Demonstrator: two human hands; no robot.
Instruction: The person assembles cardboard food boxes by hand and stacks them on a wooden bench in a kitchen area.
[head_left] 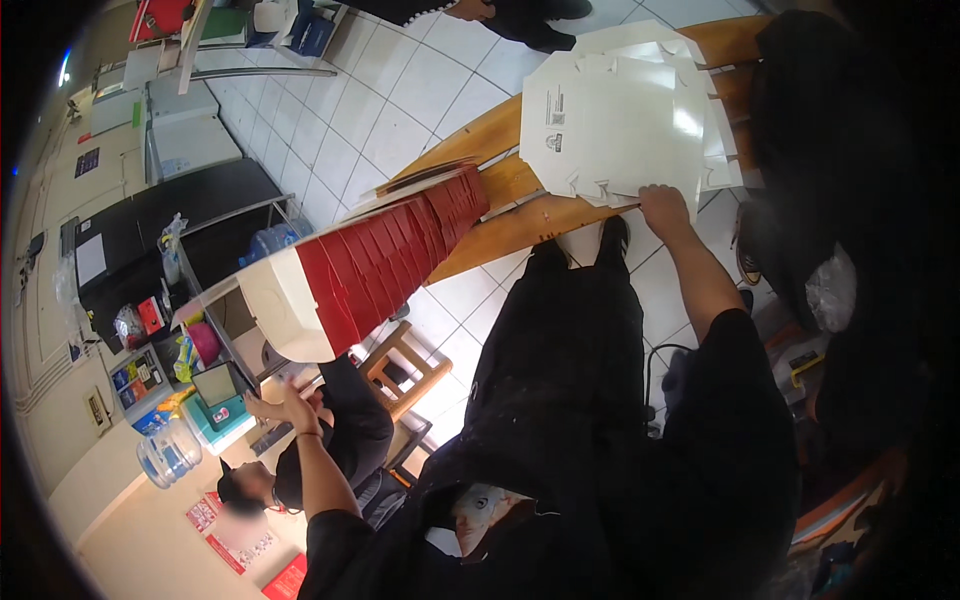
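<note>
Stacked red cartons, white blanks and tiled floor suggest a shop.

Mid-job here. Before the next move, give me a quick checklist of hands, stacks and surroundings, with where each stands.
1. Right hand at the white sheets: ok, at their near edge; how firmly it grips, cannot tell.
2. Left hand off the red stack: ok, they show apart.
3. White sheets squared up: not ok, their edges fan out unevenly.
4. White sheets on the bench: ok, though they overhang it.
5. Red stack steady: cannot tell from this one view.
6. Space by the left hand: cannot tell; another person shows beside it, depth unclear.
</note>
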